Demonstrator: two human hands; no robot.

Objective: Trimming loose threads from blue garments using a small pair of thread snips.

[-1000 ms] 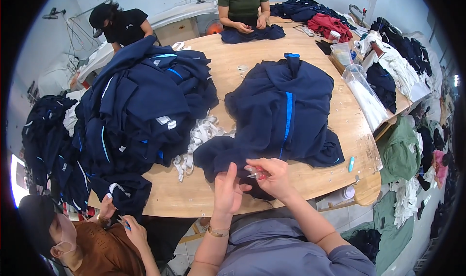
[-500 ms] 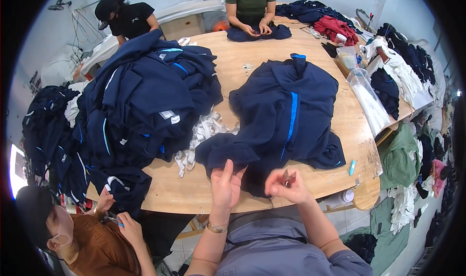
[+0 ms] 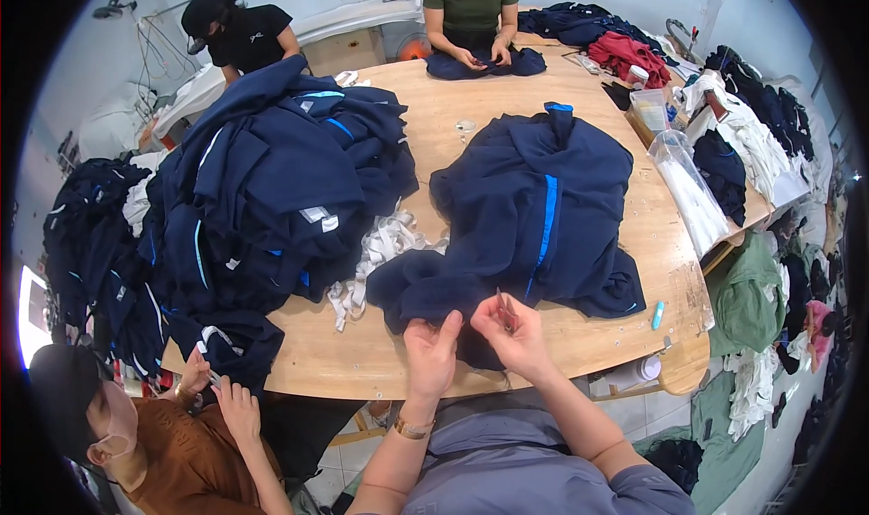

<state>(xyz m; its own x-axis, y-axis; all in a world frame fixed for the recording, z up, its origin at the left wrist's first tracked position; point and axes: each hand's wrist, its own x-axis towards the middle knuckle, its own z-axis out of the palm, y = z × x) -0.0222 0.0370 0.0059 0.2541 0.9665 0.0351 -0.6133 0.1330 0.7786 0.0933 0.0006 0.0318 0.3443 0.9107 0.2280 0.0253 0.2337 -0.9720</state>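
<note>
A navy garment [image 3: 584,203] with a bright blue strip down it lies bunched on the table before me. Its near-left edge is pinched in my left hand [image 3: 429,359], thumb on top and fingers beneath. Close by on the right, my right hand [image 3: 516,341] is closed around small thread snips [image 3: 504,309], whose blades point up beside the held edge. Whether the blades touch the cloth or a thread, I cannot tell.
A large heap of navy garments [image 3: 272,176] fills the table's left, with white strips [image 3: 389,243] beside it. A turquoise marker-like stick [image 3: 658,314] lies at the right. A clear plastic bag [image 3: 685,185] sits at the right edge. Co-workers handle cloth at the left and far side.
My right hand has moved left with the snips, up to the garment edge. The left hand has shifted slightly right, still holding the cloth. The near-left co-worker's hand has risen toward their cloth.
</note>
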